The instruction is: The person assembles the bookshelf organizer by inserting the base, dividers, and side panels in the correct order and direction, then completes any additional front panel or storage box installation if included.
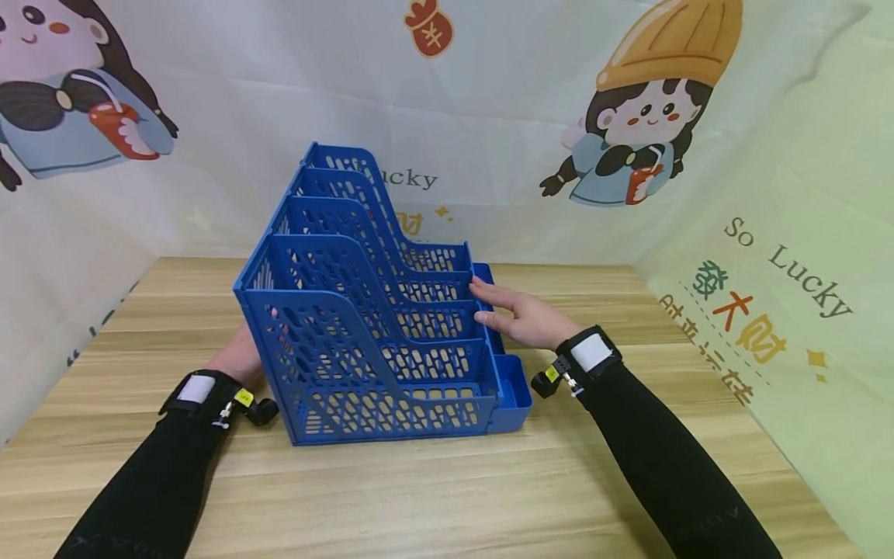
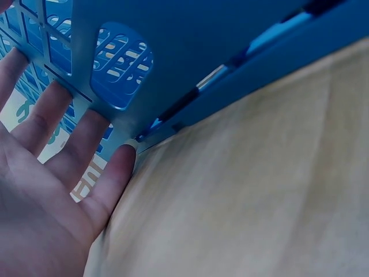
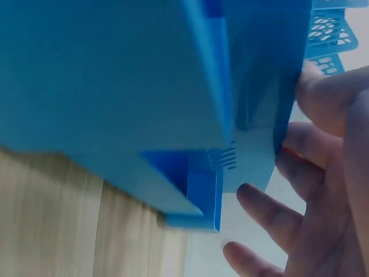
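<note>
A blue plastic file organizer (image 1: 373,353) with latticed dividers stands upright on the wooden table. Small blue pen boxes (image 1: 515,392) are fixed along its low right side. My left hand (image 1: 240,355) reaches behind its tall left side, partly hidden. In the left wrist view, spread fingers (image 2: 86,144) lie against the perforated panel, the little finger low by the bottom edge. My right hand (image 1: 531,317) is at the low side above the boxes. Its fingers are extended, with fingertips right at the panel; in the right wrist view the thumb (image 3: 328,95) touches the panel's edge.
The wooden table (image 1: 391,497) spreads in front of the organizer and to both sides. A white printed cloth (image 1: 503,101) with cartoon figures hangs behind and along the sides. Each wrist wears a strapped camera, the right one (image 1: 546,382) close to the pen box.
</note>
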Demonstrator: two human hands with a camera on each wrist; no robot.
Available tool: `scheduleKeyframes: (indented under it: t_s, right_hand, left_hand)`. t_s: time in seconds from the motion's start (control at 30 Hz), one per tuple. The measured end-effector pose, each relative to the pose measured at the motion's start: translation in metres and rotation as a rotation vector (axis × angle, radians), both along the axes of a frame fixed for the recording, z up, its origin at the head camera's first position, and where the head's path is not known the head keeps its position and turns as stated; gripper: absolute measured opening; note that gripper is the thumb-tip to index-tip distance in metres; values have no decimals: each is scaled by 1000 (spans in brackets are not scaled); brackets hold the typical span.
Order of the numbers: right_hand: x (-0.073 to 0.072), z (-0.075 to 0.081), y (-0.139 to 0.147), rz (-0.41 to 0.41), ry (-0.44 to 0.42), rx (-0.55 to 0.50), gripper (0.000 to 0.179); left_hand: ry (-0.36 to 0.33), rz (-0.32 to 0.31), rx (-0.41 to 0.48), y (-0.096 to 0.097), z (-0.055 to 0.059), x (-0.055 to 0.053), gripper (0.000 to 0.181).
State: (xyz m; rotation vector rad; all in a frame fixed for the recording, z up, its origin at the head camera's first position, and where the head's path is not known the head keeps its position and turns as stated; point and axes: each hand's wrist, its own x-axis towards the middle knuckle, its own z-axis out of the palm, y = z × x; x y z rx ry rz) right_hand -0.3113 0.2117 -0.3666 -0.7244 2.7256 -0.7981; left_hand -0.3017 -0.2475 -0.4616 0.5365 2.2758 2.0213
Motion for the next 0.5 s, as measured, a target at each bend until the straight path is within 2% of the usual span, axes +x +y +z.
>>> scheduleKeyframes:
  t_s: [0.1, 0.2, 0.33, 0.5]
  right_hand:
    - [-3, 1, -3, 14, 2, 19, 66]
    - [-7, 1, -7, 27, 1, 28, 66]
    - [-10, -1, -11, 26, -25, 51, 66]
    - [-12, -2, -19, 60, -3, 88, 65]
  left_hand:
    - [13, -5, 34, -1, 2, 0, 27]
    - [1, -28, 17, -1, 2, 0, 32]
    - [-15, -8, -57, -4, 1, 2, 35]
    - [-19, -25, -12, -15, 0, 11, 30]
